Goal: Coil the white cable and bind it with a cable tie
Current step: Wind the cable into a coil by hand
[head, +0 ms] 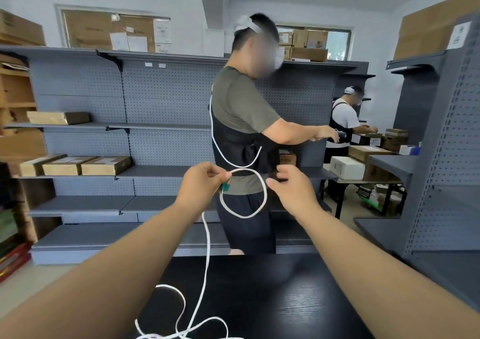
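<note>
Both arms stretch over the black table (272, 299), left hand (200, 182) pinching a loop of thin white cable (265, 195), right hand (293, 193) beside it with fingers (284, 173) relaxed.

One white cable (265, 195), with one loop raised above the black desk (259, 299). Two hands over the desk: left hand (200, 182), right hand (293, 190). Beyond the desk, a near person (241, 110), a far person (342, 120), and four flat cardboard boxes (106, 165) on grey shelving (166, 92).
</note>
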